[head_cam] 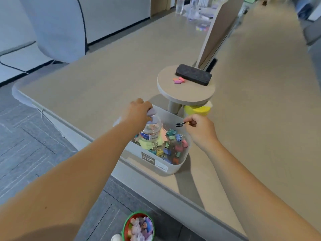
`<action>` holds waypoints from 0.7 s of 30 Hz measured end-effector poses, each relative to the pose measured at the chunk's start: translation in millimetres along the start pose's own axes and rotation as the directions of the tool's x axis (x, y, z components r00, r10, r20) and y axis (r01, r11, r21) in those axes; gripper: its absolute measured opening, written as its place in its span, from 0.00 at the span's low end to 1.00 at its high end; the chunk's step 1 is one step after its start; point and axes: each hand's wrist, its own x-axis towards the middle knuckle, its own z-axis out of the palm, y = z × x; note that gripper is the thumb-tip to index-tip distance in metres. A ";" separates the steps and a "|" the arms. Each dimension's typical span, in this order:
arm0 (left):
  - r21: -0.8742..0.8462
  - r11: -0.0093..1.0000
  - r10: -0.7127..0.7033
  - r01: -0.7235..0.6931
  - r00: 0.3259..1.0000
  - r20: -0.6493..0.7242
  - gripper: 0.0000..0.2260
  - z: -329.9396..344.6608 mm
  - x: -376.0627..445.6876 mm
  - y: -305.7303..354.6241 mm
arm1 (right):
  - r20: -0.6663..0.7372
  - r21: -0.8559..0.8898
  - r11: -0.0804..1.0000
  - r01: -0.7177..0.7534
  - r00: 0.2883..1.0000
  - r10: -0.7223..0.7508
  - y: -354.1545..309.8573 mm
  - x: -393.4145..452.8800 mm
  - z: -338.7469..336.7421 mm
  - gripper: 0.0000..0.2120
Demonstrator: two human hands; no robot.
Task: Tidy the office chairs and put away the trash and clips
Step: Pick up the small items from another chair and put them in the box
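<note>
A see-through bin [180,164] sits at the near edge of the desk [104,80], full of colored clips [171,148] and paper bits. The left hand [138,111] is curled around a purple crumpled scrap [152,113], just above a clear bottle [151,130] that stands in the bin. The right hand [199,127] pinches a small black clip [180,124] over the bin's far side, its tip sticking out past the fingers.
</note>
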 end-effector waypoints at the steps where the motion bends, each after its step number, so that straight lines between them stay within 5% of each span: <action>1: -0.003 0.999 0.046 -0.046 0.999 0.019 0.14 1.8 5.7 -2.7 | -0.010 -0.016 1.000 -0.023 1.000 0.023 -2.1 -0.8 5.3 0.10; 9: -0.042 0.972 0.235 -0.232 0.966 0.105 0.20 0.7 19.3 -8.1 | -0.021 -0.192 0.970 -0.148 0.989 0.146 -8.2 -12.3 26.7 0.07; 15: -0.081 0.977 0.203 -0.199 0.978 0.043 0.24 -14.4 5.7 -23.3 | 0.037 -0.275 0.951 -0.145 0.986 0.161 -17.2 -13.6 37.6 0.14; 21: -0.147 0.980 0.130 -0.132 0.991 -0.021 0.19 -22.4 -31.3 -33.0 | -0.024 -0.199 0.980 -0.013 1.000 0.008 -31.3 -30.6 32.2 0.10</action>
